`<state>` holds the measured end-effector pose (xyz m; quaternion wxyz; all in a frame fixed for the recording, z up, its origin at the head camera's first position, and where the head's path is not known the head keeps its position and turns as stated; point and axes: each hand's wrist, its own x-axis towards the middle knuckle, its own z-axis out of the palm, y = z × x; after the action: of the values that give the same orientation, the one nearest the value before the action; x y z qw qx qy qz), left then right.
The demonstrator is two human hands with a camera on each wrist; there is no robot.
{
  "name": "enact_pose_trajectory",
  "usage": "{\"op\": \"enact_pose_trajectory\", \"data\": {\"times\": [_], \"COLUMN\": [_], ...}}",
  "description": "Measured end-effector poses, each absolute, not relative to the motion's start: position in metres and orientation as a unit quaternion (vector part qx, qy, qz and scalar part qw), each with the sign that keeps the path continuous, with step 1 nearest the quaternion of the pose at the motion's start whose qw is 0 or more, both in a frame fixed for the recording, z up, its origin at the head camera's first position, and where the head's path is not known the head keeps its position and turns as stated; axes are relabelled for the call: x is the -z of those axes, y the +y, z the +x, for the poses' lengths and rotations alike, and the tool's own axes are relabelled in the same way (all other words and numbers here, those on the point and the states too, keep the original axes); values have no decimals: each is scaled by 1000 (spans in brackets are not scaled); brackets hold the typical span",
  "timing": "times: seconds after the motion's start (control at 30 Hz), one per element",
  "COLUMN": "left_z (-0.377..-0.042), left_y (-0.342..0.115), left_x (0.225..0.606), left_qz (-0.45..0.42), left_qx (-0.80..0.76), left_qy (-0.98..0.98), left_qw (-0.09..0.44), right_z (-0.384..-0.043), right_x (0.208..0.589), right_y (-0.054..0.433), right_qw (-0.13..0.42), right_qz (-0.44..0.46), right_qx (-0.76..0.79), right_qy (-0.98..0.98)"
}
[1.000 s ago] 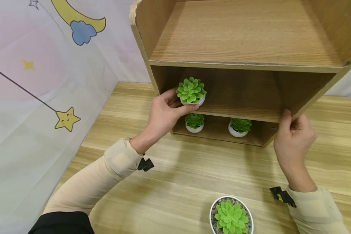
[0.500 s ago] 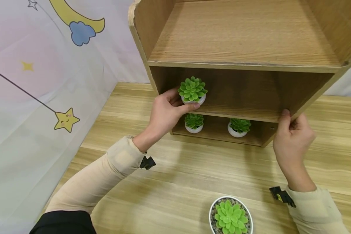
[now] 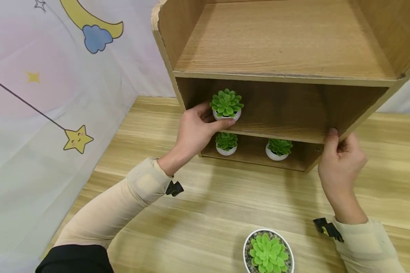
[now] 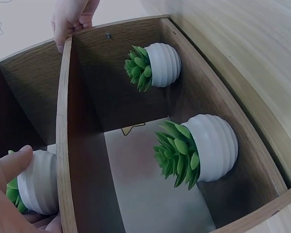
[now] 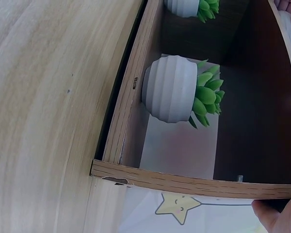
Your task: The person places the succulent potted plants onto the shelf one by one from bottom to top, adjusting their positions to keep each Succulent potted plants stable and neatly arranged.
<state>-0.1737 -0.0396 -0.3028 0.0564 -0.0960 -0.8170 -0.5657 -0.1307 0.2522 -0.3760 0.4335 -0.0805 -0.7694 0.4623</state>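
My left hand [image 3: 196,131] grips a small potted succulent [image 3: 226,104] at the left of the middle compartment of a wooden shelf unit [image 3: 287,47]. Its thumb lies across the front of the white pot [image 4: 41,182]; the other fingers are partly hidden behind it. The pot is upright, low over or on the middle board; I cannot tell which. My right hand [image 3: 343,167] holds the unit's right side, thumb at the front edge of the middle board. In the bottom compartment stand two more succulents in ribbed white pots, a left one [image 3: 226,143] and a right one [image 3: 279,148].
Nearer to me on the wooden table [image 3: 191,212] stands another succulent [image 3: 268,253] in a round white pot with gravel. A cloth backdrop [image 3: 54,125] with moon and star prints hangs at the left.
My left hand and the succulent it holds have shifted slightly to the right along the middle compartment. My right hand keeps its hold on the shelf unit's side.
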Motion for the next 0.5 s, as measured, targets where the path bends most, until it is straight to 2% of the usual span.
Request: {"op": "enact_pose_trajectory", "data": {"times": [0.5], "left_z": [-175], "left_y": [-39], "left_x": [301], "left_qz": [-99], "left_qx": [558], "left_qy": [-822], "left_qw": [54], "right_z": [-129], "right_x": [371], "right_y": [249], "right_qw": [432], "right_qz": [-76], "right_qx": [-456], "right_qy": [-774]}}
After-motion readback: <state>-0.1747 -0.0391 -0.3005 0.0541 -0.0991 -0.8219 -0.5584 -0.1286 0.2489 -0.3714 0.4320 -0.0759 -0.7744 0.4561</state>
